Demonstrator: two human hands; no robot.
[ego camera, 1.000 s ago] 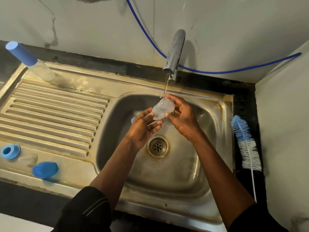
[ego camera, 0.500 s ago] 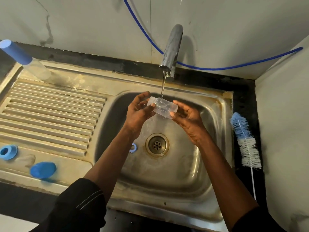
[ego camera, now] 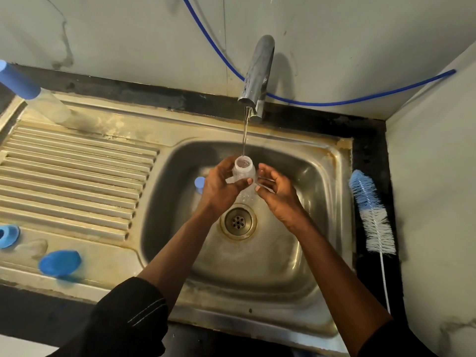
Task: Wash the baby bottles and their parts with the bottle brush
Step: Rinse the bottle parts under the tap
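The left hand holds a clear bottle upright over the sink, with the fingers closed around its body. The water stream from the tap falls into its open mouth. The right hand is half open, with the fingertips touching the side of the bottle. A small blue part shows in the basin behind the left hand. The brush lies on the dark surface to the right of the sink. On the drainboard stand a blue cap and a blue ring; a second bottle stands at the far left corner.
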